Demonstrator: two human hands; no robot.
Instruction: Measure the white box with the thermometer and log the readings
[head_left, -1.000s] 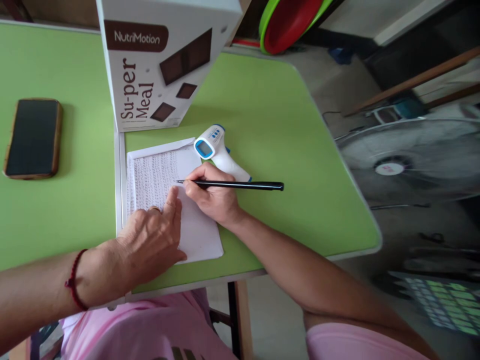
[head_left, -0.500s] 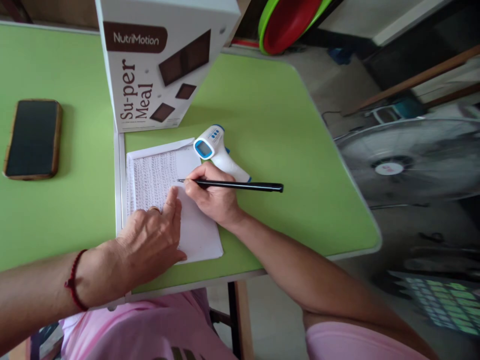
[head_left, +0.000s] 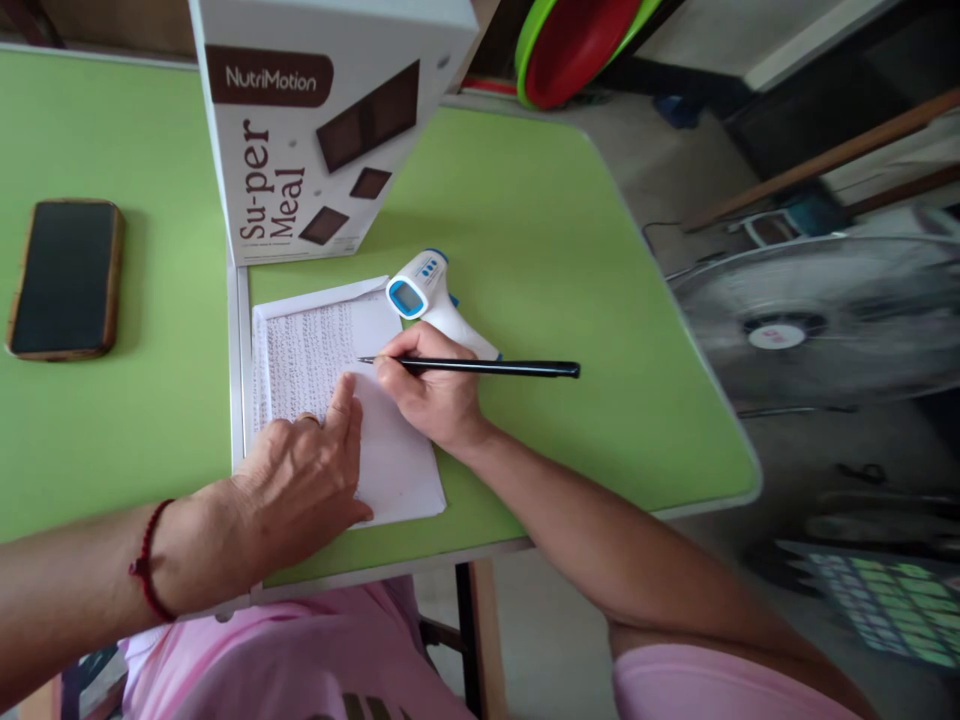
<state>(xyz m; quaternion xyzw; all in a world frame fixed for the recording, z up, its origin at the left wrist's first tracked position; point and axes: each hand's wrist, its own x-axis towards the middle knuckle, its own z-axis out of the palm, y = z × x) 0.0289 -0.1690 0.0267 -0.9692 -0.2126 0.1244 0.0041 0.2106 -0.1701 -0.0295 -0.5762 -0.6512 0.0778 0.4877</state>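
Observation:
My right hand (head_left: 431, 388) is closed around a black pen (head_left: 510, 368), its tip at the edge of the handwritten lines. Under both hands lies a white sheet of paper (head_left: 401, 470), its left part filled with dense rows of small writing and its right part blank. My left hand (head_left: 304, 470) rests flat on the lower part of the page, index finger stretched toward the pen tip and thumb apart. Just beyond my right hand, a white and blue infrared thermometer (head_left: 431, 300) lies by the paper's upper right corner, its handle partly hidden by that hand.
A white NutriMotion box (head_left: 300, 150) stands upright behind the paper. To the left, a phone (head_left: 67, 278) in a brown case lies on the green table (head_left: 577, 260). Right of the table stands a fan (head_left: 780, 335). Red and green basins (head_left: 566, 60) are beyond the far edge.
My right hand and the pen have shifted slightly to the right along the page. The left hand, paper and thermometer stay where they were.

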